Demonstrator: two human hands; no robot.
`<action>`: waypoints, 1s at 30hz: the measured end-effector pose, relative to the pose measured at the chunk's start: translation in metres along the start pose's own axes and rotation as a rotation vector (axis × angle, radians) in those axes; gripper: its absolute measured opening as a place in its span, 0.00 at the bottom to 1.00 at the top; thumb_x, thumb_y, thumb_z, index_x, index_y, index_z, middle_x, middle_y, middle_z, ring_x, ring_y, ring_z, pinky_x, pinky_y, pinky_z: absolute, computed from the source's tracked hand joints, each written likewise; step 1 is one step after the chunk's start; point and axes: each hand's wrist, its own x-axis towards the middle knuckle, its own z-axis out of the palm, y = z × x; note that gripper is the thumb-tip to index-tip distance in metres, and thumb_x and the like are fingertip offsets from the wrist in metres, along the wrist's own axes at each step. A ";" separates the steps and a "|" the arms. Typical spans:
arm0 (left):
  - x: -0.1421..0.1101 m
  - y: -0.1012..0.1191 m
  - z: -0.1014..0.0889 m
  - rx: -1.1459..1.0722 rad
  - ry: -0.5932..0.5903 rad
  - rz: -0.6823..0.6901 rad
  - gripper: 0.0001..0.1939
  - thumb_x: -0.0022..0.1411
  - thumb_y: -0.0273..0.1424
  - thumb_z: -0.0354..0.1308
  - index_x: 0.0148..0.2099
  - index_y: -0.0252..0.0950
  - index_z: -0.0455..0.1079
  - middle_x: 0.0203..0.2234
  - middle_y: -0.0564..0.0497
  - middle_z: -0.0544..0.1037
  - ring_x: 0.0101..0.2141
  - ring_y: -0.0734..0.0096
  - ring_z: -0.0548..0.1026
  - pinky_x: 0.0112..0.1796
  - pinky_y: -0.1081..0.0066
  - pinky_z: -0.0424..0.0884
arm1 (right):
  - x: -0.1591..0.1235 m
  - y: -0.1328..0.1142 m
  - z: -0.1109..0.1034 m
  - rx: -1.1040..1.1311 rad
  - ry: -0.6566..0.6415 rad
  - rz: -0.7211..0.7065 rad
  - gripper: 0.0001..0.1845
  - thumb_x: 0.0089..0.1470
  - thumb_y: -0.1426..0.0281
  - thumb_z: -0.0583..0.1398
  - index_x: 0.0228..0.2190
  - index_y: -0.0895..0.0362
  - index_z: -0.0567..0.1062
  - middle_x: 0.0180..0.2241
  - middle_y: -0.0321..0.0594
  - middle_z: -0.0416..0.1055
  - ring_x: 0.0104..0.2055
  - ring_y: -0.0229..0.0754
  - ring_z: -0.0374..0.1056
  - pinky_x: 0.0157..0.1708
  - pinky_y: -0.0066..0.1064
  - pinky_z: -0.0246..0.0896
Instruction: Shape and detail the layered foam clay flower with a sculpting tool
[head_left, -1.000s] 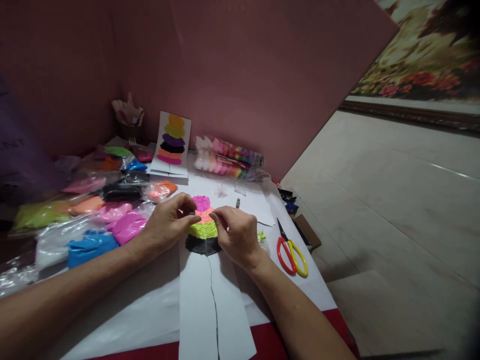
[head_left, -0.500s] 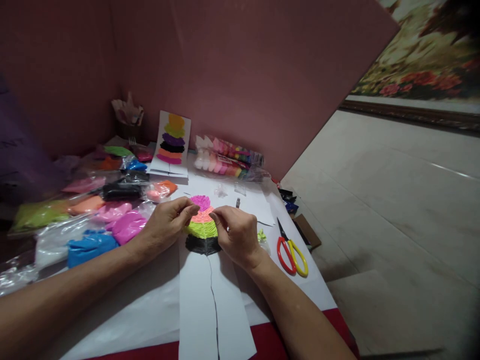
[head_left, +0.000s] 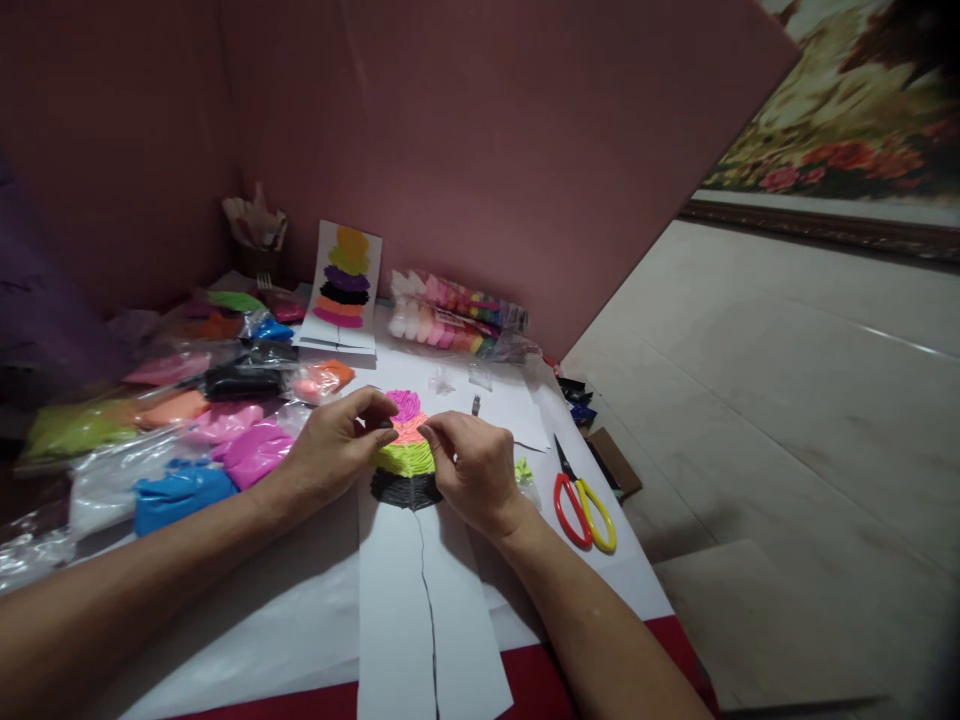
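The left hand is hovering, thumb and forefinger parted, at the left side of a layered clay design, while the right hand is bending its fingers in toward the thumb at the right side (whether it is gripping anything, I cannot tell). The design, banded magenta, orange, yellow-green and black, is lying on a white paper strip between the hands; bagged clay is crowding the left, scissors are resting on the right, and a colour-banded card is standing on the far side.
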 end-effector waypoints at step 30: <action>-0.001 0.000 0.001 0.016 -0.040 0.002 0.06 0.50 0.33 0.59 0.30 0.37 0.69 0.23 0.55 0.74 0.25 0.71 0.69 0.27 0.71 0.66 | -0.001 0.001 0.001 -0.034 -0.040 -0.013 0.10 0.59 0.70 0.55 0.28 0.57 0.72 0.26 0.38 0.75 0.28 0.38 0.69 0.29 0.28 0.54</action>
